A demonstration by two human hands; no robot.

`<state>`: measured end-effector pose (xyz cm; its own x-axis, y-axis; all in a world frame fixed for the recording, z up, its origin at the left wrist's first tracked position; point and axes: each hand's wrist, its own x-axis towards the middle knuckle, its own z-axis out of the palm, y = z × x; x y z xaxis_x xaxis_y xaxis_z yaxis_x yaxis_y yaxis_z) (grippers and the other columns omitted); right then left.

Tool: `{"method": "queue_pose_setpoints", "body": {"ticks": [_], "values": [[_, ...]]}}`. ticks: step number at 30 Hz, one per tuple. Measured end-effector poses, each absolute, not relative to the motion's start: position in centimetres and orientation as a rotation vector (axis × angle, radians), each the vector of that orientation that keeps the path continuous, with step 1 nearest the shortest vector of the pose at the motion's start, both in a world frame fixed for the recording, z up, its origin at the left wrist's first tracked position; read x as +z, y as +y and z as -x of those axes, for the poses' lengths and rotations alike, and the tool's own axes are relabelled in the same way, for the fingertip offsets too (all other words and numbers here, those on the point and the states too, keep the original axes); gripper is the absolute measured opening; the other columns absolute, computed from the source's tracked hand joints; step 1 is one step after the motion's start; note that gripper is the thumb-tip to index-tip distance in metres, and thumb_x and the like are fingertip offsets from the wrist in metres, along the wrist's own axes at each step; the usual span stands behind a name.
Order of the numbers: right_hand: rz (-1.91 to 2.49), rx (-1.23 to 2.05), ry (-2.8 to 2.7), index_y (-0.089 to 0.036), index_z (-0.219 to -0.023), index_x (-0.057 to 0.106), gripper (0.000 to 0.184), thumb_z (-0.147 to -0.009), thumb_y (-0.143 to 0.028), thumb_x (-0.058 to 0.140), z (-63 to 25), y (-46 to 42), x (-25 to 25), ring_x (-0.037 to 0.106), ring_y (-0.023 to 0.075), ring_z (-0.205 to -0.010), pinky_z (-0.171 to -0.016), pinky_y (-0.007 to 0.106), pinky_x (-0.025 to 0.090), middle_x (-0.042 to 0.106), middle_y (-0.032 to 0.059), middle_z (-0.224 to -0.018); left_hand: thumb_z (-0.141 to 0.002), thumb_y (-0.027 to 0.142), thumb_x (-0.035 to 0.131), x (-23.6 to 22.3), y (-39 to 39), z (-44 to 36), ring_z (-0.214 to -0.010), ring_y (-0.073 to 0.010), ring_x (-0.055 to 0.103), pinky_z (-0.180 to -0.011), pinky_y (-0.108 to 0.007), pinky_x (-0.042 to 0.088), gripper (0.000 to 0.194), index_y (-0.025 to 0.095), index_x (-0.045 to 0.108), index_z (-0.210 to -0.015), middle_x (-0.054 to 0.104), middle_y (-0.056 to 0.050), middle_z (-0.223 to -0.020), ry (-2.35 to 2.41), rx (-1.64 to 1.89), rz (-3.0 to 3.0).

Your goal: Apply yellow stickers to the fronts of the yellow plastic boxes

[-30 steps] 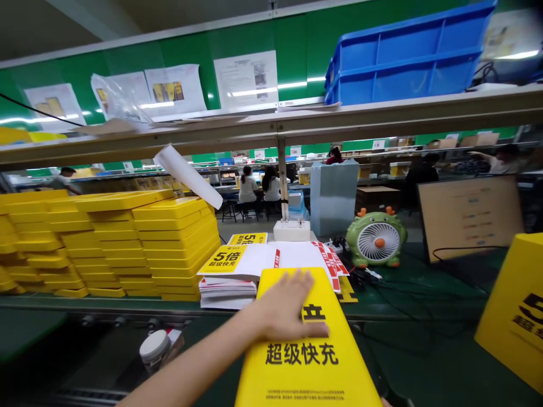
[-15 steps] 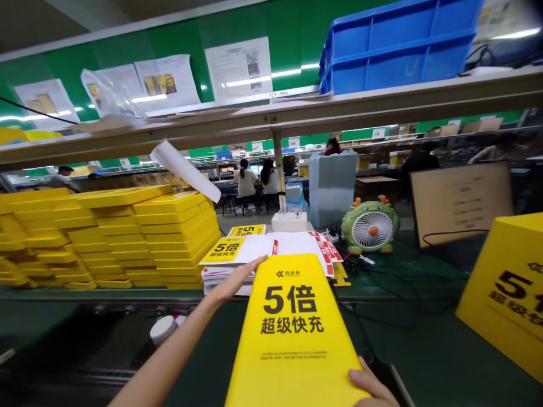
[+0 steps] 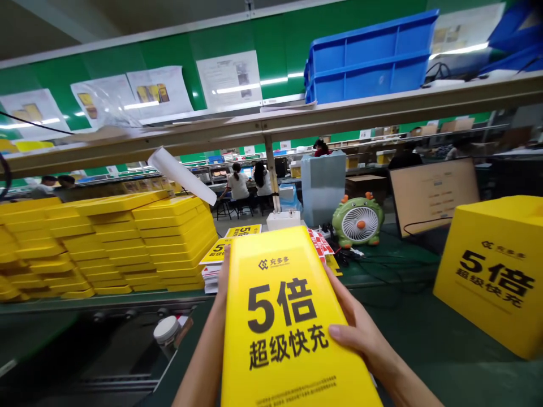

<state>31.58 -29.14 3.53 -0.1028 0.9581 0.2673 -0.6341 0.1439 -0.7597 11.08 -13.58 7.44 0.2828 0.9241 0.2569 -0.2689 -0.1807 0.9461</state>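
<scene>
A long yellow box (image 3: 288, 362) with large black print fills the lower middle of the view, its printed face turned up towards me. My right hand (image 3: 356, 322) grips its right edge, the thumb lying on the printed face and the fingers along the side. My left hand (image 3: 223, 277) is at the box's left edge, its fingers mostly hidden behind the box. Just beyond lies a stack of printed sheets (image 3: 212, 272), yellow and white, partly covered by the box.
Stacked yellow boxes (image 3: 178, 243) stand at left. A green fan (image 3: 358, 221), a tilted monitor (image 3: 432, 195) and another yellow box (image 3: 487, 277) are at right. A lidded jar (image 3: 167, 333) sits lower left. Overhead, a shelf (image 3: 203, 129) carries a blue crate (image 3: 369, 62).
The yellow box has been raised closer to me. My right hand has slid up its right edge, and my left hand has come down from the far corner to the left side.
</scene>
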Motion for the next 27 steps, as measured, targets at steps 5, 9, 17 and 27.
{"method": "queue_pose_setpoints", "body": {"ticks": [5, 9, 17, 27], "values": [[0.639, 1.088, -1.063, -0.035, -0.136, 0.032, 0.070, -0.075, -0.036, 0.065, -30.9, -27.2, 1.3, 0.047, 0.0263, -0.123, -0.101, 0.046, 0.041, 0.045, 0.0033, -0.138, -0.089, 0.054, 0.021, 10.9, -19.9, -8.6, -0.093, -0.0227, 0.053, -0.088, -0.040, 0.041, 0.050, 0.022, 0.059, -0.093, 0.057, -0.006, -0.100, 0.612, 1.725, -1.839], [0.697, 0.917, -1.078, -0.031, -0.132, 0.041, 0.048, -0.087, -0.046, 0.043, -29.5, -24.8, 0.5, 0.044, 0.0242, -0.125, -0.105, 0.045, 0.035, 0.047, 0.0039, -0.137, -0.091, 0.041, 0.022, 8.9, -23.1, -8.0, -0.093, -0.0243, 0.051, -0.092, -0.044, 0.034, 0.046, 0.021, 0.063, -0.086, 0.060, -0.007, -0.091, 0.715, 1.802, -2.388], [1.117, 0.047, -1.218, -0.025, -0.144, 0.001, 0.059, -0.092, -0.044, 0.021, -22.6, -25.8, 2.0, 0.002, 0.0278, -0.140, -0.113, 0.054, 0.007, 0.001, 0.0017, -0.154, -0.082, 0.022, 0.036, 6.7, -24.5, -8.7, -0.092, -0.0236, 0.053, -0.090, -0.043, 0.034, 0.031, 0.022, 0.066, -0.081, 0.066, -0.002, -0.088, 0.889, 2.006, -2.184], [1.062, 0.215, -2.029, -0.030, -0.141, -0.009, 0.081, -0.084, -0.042, 0.048, -21.9, -30.6, -18.4, 0.022, 0.0325, -0.135, -0.110, 0.057, 0.020, 0.018, 0.0056, -0.149, -0.076, 0.019, 0.039, 7.0, -24.1, -8.7, -0.091, -0.0249, 0.053, -0.090, -0.044, 0.035, 0.028, 0.019, 0.067, -0.077, 0.066, -0.005, -0.085, 0.916, 2.040, -2.088]]}}
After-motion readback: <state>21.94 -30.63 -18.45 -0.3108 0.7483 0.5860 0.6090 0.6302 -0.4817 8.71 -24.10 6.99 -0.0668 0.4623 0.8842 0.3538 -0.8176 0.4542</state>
